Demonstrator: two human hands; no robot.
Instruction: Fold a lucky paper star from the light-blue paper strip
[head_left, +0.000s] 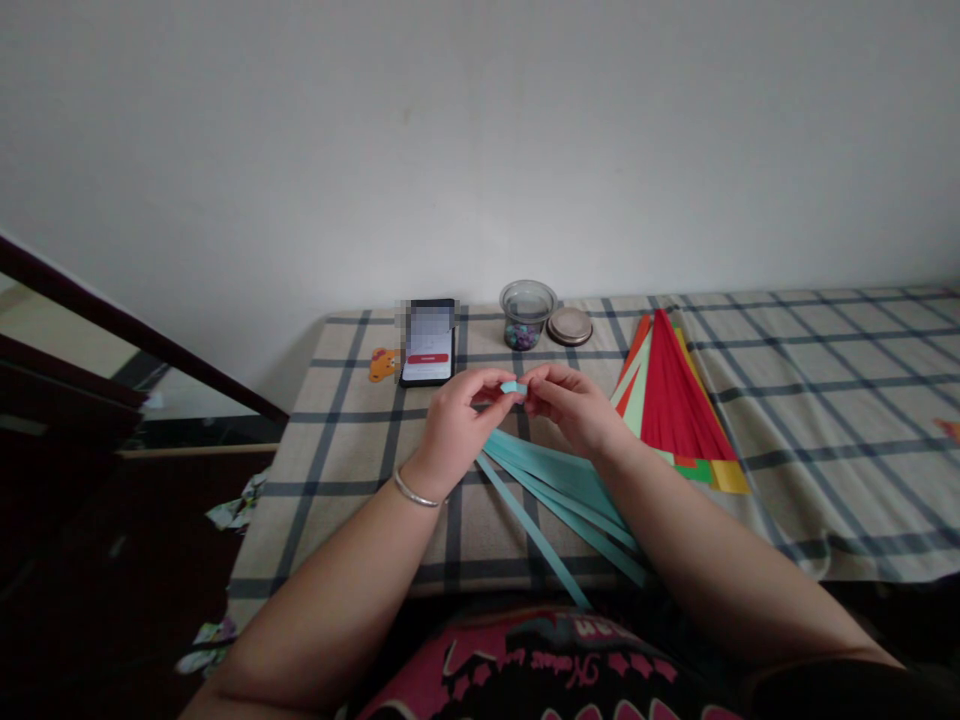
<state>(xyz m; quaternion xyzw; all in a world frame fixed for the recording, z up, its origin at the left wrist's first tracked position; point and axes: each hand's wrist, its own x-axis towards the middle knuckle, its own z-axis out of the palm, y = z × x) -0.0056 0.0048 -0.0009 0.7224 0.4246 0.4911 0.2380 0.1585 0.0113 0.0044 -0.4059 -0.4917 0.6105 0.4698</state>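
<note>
Left hand [457, 425] and right hand [574, 410] pinch teal strip [514, 387] crosswise.

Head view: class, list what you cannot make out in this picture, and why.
All in the head view:
- Phone screen: blurred, text unreadable.
- Jar contents: too small; only coloured bits show.
- Blue paper piece: shape mostly hidden by fingertips of the left hand and right hand.
- Blue strips: near ends covered by the right forearm.
</note>
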